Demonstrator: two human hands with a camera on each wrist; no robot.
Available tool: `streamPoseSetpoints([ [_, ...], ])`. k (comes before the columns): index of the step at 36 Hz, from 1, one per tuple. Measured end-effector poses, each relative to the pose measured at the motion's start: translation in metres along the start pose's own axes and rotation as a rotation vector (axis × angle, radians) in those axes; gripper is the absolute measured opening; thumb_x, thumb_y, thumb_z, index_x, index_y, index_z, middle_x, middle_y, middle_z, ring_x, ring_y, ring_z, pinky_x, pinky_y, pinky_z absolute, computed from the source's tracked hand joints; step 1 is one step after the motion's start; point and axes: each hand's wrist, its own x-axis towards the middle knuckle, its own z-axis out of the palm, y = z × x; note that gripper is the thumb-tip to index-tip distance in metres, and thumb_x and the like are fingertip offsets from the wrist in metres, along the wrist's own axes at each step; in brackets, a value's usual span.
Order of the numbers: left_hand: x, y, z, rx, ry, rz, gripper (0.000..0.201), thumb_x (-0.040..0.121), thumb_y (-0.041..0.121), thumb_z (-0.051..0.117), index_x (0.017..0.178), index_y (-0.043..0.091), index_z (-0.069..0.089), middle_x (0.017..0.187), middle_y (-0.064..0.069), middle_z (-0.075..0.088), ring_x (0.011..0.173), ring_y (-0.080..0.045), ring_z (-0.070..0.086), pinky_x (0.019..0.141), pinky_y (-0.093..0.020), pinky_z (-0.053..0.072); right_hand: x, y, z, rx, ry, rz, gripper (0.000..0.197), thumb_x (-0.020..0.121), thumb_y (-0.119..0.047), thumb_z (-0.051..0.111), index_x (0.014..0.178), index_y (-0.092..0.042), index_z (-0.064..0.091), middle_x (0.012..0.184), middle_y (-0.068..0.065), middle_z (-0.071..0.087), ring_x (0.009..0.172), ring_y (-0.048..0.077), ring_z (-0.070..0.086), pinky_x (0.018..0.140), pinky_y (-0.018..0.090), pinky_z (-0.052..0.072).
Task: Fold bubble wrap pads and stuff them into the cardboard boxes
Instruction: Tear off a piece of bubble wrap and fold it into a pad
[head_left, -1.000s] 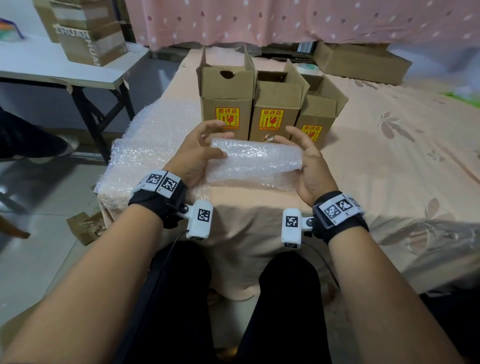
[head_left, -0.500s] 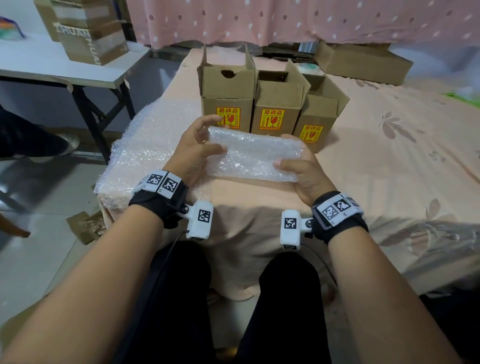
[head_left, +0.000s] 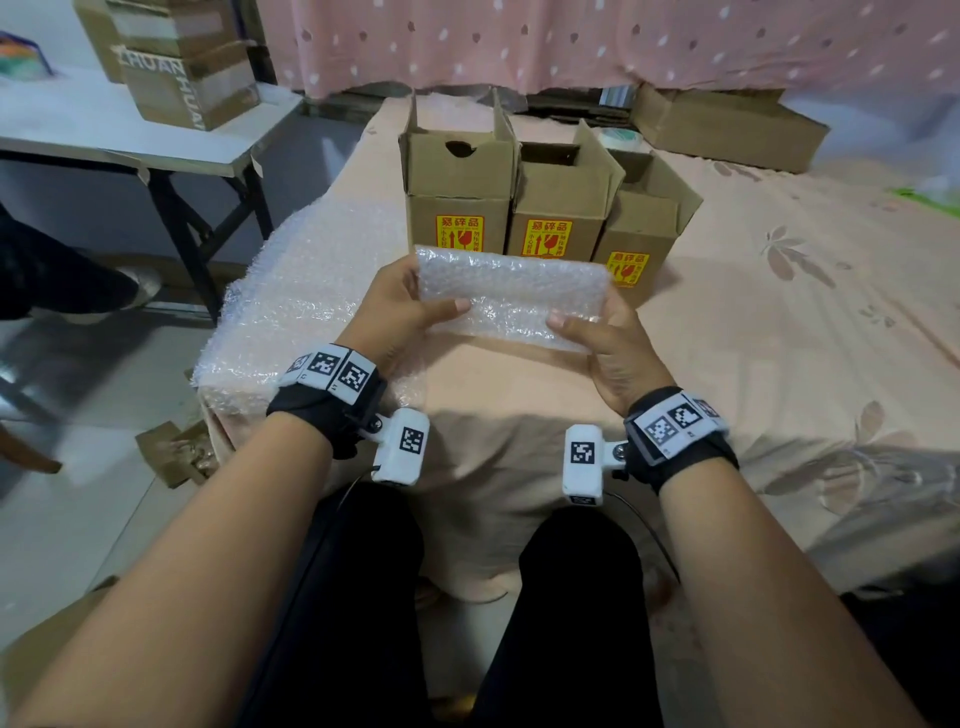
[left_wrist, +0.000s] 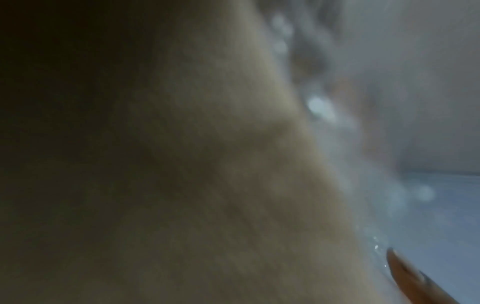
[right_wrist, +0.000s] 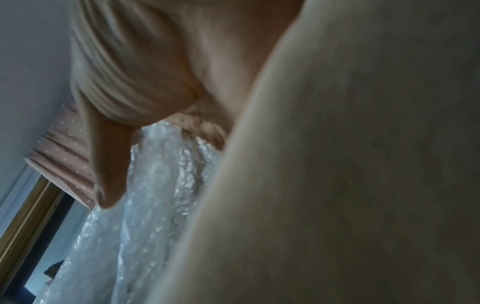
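A folded bubble wrap pad (head_left: 511, 299) hangs just above the bed, in front of three open cardboard boxes (head_left: 558, 208) with red and yellow fragile labels. My left hand (head_left: 402, 306) grips its left end, thumb on top. My right hand (head_left: 597, 332) pinches its right end, thumb across the near face. In the right wrist view the pad (right_wrist: 155, 185) runs between thumb and palm. The left wrist view is blurred, showing palm skin and a strip of the pad (left_wrist: 319, 107).
A stack of flat bubble wrap sheets (head_left: 311, 296) lies on the bed's left corner. A peach bedsheet (head_left: 779, 322) covers the bed. A white folding table (head_left: 130, 140) with a taped box stands at the left. A flat carton (head_left: 727, 124) sits far right.
The pad has been folded over and lifted off the bed toward the boxes. Both hands went from flat on it to gripping its ends.
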Motion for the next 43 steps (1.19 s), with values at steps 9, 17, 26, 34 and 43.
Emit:
streamPoseSetpoints([
  [9,0.002,-0.001,0.001,-0.021,0.015,0.005,0.03,0.084,-0.012,0.07,0.105,0.008,0.064,0.094,-0.004,0.076,0.089,-0.018,0.075,0.074,-0.026,0.058,0.004,0.006,-0.001,-0.146,0.058,-0.013,0.065,0.078,0.021,0.064,0.133,-0.011,0.052,0.12,0.007,0.067,0.115,0.023,0.065,0.092,0.038,0.056],
  [17,0.007,-0.005,-0.001,-0.013,0.021,-0.052,0.039,0.082,-0.004,0.076,0.113,0.013,0.06,0.114,-0.014,0.072,0.105,-0.03,0.072,0.085,-0.041,0.061,0.005,0.007,-0.001,-0.188,0.13,-0.067,0.049,0.078,0.011,0.067,0.12,-0.013,0.062,0.116,0.013,0.071,0.108,0.031,0.068,0.084,0.043,0.059],
  [26,0.006,-0.004,0.001,-0.043,0.003,-0.074,0.043,0.083,-0.007,0.074,0.12,0.007,0.057,0.114,-0.015,0.07,0.104,-0.029,0.072,0.075,-0.034,0.06,0.005,0.007,-0.003,-0.236,0.176,-0.102,0.048,0.083,0.013,0.064,0.117,-0.021,0.065,0.107,-0.002,0.073,0.101,0.011,0.07,0.083,0.029,0.056],
  [34,0.007,-0.004,0.0,0.052,0.044,-0.055,0.03,0.099,0.041,0.061,0.094,0.011,0.062,0.095,-0.009,0.073,0.094,-0.025,0.072,0.084,-0.046,0.057,0.007,0.008,-0.005,-0.255,0.2,-0.116,0.047,0.083,0.012,0.064,0.118,-0.019,0.065,0.113,0.0,0.072,0.106,0.014,0.068,0.086,0.029,0.056],
  [43,0.008,-0.001,0.003,-0.07,0.061,-0.107,0.04,0.105,0.034,0.05,0.111,-0.003,0.063,0.099,-0.014,0.071,0.092,-0.028,0.072,0.084,-0.045,0.059,0.008,0.011,-0.004,-0.228,0.175,-0.096,0.044,0.083,0.011,0.065,0.11,-0.024,0.069,0.109,0.002,0.074,0.106,0.022,0.07,0.091,0.043,0.058],
])
